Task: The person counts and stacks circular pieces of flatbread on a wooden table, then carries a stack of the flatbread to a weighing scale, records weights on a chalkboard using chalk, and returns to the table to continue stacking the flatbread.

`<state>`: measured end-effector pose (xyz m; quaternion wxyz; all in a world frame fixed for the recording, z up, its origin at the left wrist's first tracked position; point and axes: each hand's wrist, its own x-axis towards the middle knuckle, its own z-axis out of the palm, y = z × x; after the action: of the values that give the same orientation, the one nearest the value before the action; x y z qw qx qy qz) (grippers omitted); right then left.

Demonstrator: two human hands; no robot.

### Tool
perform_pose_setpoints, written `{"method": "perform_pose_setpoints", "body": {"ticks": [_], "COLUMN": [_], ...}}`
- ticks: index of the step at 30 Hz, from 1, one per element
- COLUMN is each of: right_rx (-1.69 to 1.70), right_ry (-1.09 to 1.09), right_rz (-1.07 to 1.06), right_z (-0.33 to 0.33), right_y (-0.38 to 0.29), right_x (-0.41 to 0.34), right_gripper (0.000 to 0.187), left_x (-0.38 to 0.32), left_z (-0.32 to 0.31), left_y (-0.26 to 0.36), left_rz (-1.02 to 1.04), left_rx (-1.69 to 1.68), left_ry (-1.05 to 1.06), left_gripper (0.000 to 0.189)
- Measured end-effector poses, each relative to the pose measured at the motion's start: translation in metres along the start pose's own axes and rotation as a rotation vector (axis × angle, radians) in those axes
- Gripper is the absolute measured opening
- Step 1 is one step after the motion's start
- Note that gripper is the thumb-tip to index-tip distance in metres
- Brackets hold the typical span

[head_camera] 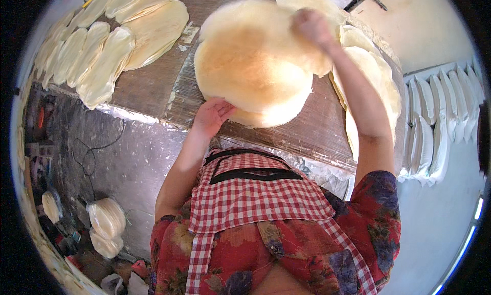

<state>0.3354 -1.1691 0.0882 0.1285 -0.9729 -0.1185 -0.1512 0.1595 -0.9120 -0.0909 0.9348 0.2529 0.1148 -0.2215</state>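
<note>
A large, thin round flatbread sheet point(249, 65) lies over a stack of similar sheets in the middle of a brown table, blurred along its far part. My left hand point(215, 113) is at the near left edge of the stack, its fingertips at the rim of the upper sheet; whether they pinch it is unclear. My right hand point(311, 26) is blurred and curled at the far right edge of the sheet; I cannot tell if it grips the sheet. Beneath my right forearm, another pile of pale round sheets point(370, 80) lies at the table's right end.
Long folded sheets point(107, 65) lie in overlapping rows at the left of the table point(147, 90), beside a flat oval stack point(157, 30). Filled white sacks point(437, 118) stand in rows beyond the right end. Bagged round stacks point(107, 222) and a dark cable point(90, 151) are down at left.
</note>
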Motion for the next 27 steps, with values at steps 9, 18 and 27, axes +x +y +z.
{"method": "perform_pose_setpoints", "body": {"ticks": [9, 18, 27], "right_rx": [0.735, 0.285, -0.178], "right_ry": [0.556, -0.308, -0.588], "right_rz": [0.549, -0.019, -0.376], "right_z": [-0.094, 0.021, 0.064], "right_y": [0.284, 0.004, -0.062], "right_x": [-0.025, -0.159, -0.111], "right_gripper": [0.019, 0.077, 0.014], "left_x": [0.001, 0.000, -0.001], "left_z": [0.004, 0.019, 0.017], "left_y": [-0.017, -0.013, -0.018], "left_rz": [-0.045, 0.028, 0.057], "left_rx": [-0.192, -0.200, -0.143], "left_ry": [-0.056, -0.058, 0.007], "left_gripper": [0.026, 0.032, 0.032]}}
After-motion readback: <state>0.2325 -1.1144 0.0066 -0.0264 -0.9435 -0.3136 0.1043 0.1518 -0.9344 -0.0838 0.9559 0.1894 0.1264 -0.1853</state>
